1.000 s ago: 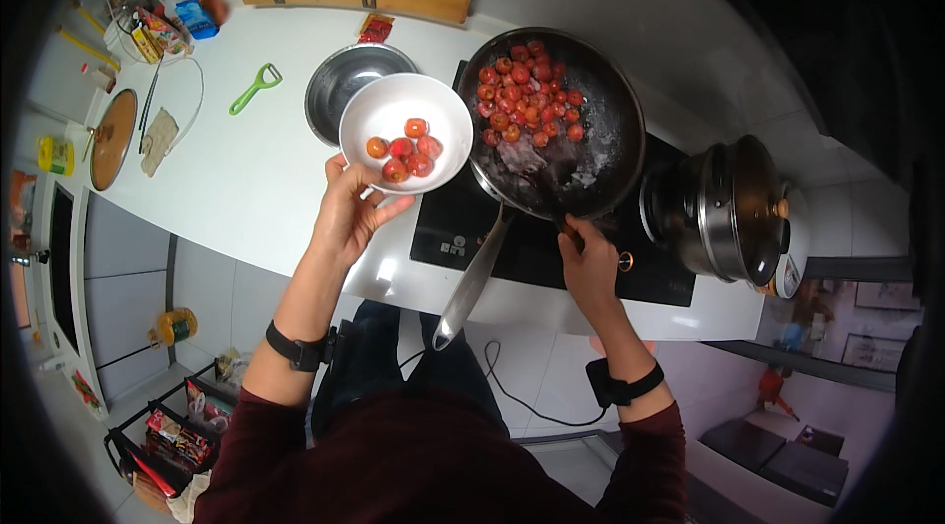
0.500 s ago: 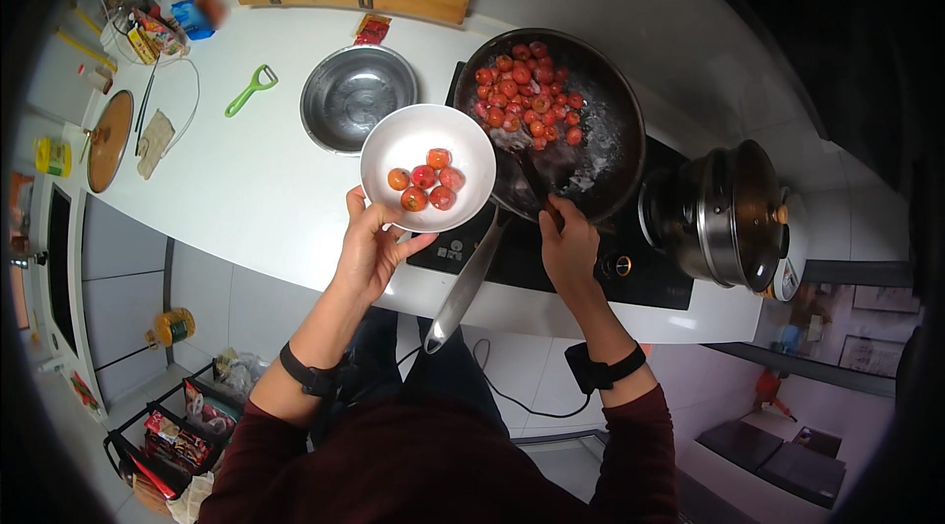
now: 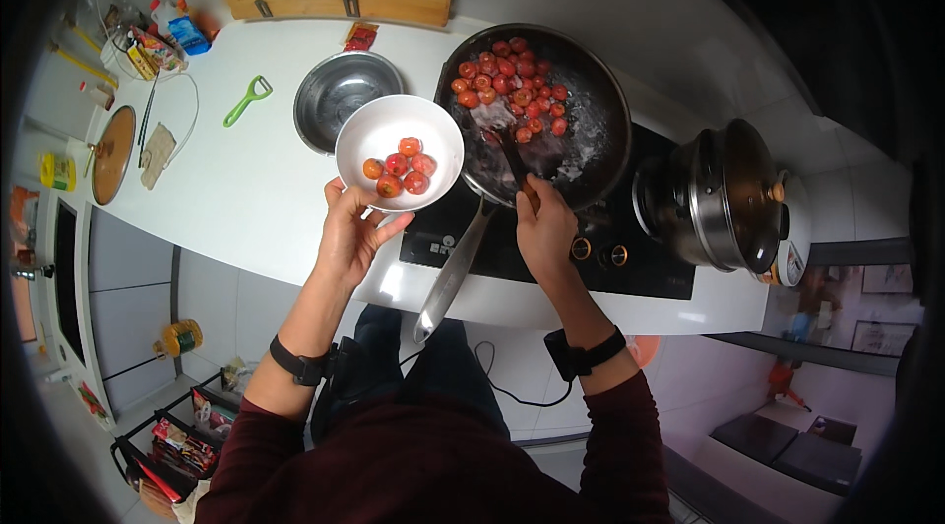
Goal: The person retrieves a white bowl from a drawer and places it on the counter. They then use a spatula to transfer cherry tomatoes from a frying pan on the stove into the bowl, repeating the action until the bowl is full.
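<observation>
My left hand point(image 3: 356, 237) grips the lower rim of a white bowl point(image 3: 372, 133), tilted toward me, with several round red fruits point(image 3: 397, 164) like hawthorns inside. The bowl is held beside the pan's left edge. In my right hand point(image 3: 546, 232) is the handle of a dark-handled cooking spoon point(image 3: 513, 158). Its pale head lies in the dark frying pan point(image 3: 619, 121), against a heap of red fruits point(image 3: 506, 77); its exact shape is hard to make out. Bubbly clear liquid point(image 3: 589, 135) covers the right of the pan.
A metal basin point(image 3: 330, 81) stands behind the bowl. The pan's silver handle point(image 3: 453, 273) juts toward me over the cooktop point(image 3: 630, 263). To the right is a lidded steel pot point(image 3: 704, 204). A green peeler point(image 3: 246, 101) and a round lid point(image 3: 114, 156) lie at left.
The bowl and my left hand shift slightly left and up in view. The spoon head pushes up-left against the fruits. Pan and counter also shift as the view moves.
</observation>
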The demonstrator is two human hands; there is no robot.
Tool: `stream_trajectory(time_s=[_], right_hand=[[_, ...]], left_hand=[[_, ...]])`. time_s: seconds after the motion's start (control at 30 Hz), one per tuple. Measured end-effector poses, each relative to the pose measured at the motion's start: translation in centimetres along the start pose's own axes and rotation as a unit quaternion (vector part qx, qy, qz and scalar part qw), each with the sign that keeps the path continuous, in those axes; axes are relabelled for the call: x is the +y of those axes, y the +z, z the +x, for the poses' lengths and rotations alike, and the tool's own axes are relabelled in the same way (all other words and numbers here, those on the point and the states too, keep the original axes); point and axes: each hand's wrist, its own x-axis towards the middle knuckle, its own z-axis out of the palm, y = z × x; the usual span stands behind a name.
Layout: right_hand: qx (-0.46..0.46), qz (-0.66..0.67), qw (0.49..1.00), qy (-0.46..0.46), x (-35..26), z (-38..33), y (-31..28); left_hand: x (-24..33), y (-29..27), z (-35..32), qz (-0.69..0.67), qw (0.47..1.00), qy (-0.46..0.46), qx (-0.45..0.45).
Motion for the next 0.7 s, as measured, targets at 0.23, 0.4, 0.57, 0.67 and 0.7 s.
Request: stream_trajectory(time_s=[0.23,0.4,0.57,0.67,0.7], right_hand=[[0.010,0.039,0.999,0.035,-0.1,-0.2,0.0],[0.029,0.051,0.998,0.010,-0.1,-0.5,-0.7],[0.081,0.007,0.993,-0.085,-1.0,-0.5,-3.5],[0.089,-0.013,0.985,-0.147,-2.2,-0.7,-6.6],[0.083,-0.025,0.983,-0.163,-2.8,-0.8,-7.7]], left_hand=[[-0.1,0.2,-0.2,0.007,1.000,-0.009,0.009],[0.1,0.6,-0.2,0.010,1.000,-0.005,0.006],[0.1,1.3,0.7,0.030,1.000,0.000,-0.003],[0.1,1.9,1.2,0.038,0.999,0.007,-0.011],[0.1,2.1,1.3,0.038,0.999,0.009,-0.018]])
